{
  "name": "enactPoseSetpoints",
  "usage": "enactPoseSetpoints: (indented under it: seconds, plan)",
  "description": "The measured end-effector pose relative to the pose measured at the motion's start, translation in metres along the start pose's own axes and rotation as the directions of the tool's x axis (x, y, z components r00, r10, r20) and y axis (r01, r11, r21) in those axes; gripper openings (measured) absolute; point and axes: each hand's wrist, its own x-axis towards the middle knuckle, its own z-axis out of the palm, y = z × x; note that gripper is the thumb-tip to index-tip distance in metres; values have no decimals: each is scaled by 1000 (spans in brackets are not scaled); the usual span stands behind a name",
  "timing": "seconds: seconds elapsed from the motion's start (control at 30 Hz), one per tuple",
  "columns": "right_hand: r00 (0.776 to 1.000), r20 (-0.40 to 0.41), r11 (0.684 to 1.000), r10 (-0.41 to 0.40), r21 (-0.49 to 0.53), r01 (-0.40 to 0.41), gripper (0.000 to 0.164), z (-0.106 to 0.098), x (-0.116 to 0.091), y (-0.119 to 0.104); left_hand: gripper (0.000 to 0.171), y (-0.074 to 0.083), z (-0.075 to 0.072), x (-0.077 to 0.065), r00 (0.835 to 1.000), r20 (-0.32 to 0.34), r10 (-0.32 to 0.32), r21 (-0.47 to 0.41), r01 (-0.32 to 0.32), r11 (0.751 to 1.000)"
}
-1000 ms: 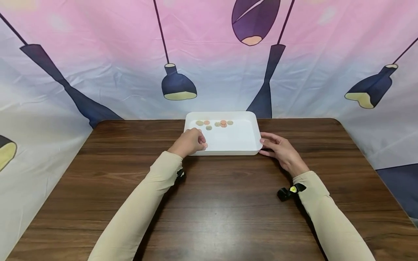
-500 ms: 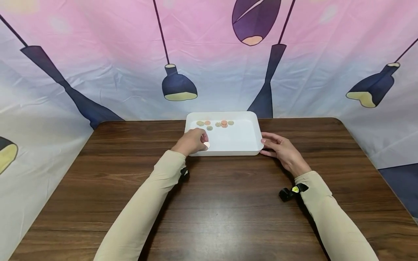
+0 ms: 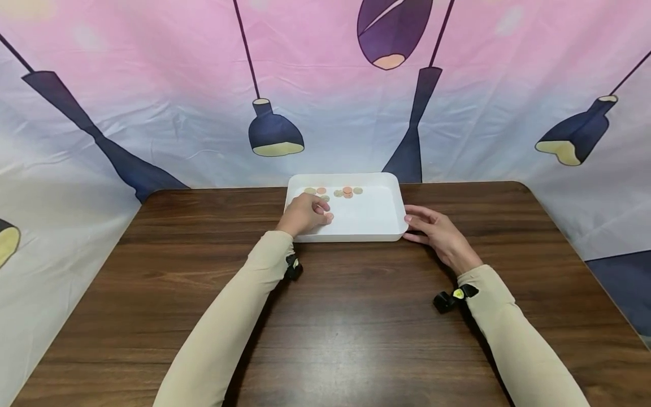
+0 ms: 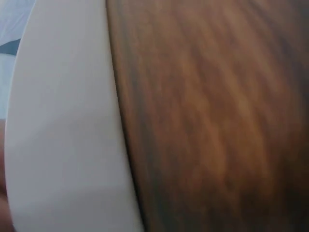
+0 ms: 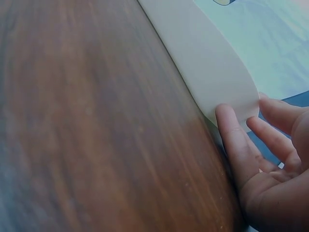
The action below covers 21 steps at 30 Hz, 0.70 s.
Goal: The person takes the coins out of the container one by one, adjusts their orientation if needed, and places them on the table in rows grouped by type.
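A shallow white tray (image 3: pixel 366 220) stands at the table's back edge, with several coins lying along its far side. Copper-coloured coins (image 3: pixel 348 190) overlap near the middle of that row, beside a duller yellowish coin (image 3: pixel 358 191). My left hand (image 3: pixel 304 213) reaches over the tray's front left part, thumb and fingertips pinching a small pinkish coin (image 3: pixel 329 217) that is mostly hidden. At the front right corner, my right hand (image 3: pixel 439 234) touches the tray from outside with spread fingers. In the right wrist view one fingertip (image 5: pixel 226 112) presses the outer wall.
A dark wood-grain table (image 3: pixel 335 316) lies beneath the tray and extends toward me. Behind it hangs a cloth backdrop (image 3: pixel 203 130) printed with lamps. Each wrist bears a black strapped-on camera, the right one (image 3: pixel 445 302) close to the tabletop.
My left hand has moved a little away from me and to the right over the tray, with the coin at its fingertips. The right hand stays at the tray's corner.
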Motion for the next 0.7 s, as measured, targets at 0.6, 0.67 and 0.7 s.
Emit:
enactPoseSetpoints:
  seconds: [0.6,0.67,0.7]
  plan:
    - [1000,-1,1000,-7,-5,7,57,0,1,-1,17,1,6,-4,995,-67,73,25,-72,997]
    - [1000,-1,1000,-5,-6,5,57,0,1,0,17,4,7,-4,994,-55,95,73,-91,993]
    - [1000,-1,1000,-4,-5,4,57,-1,0,0,18,5,7,-5,993,-44,107,102,-102,990]
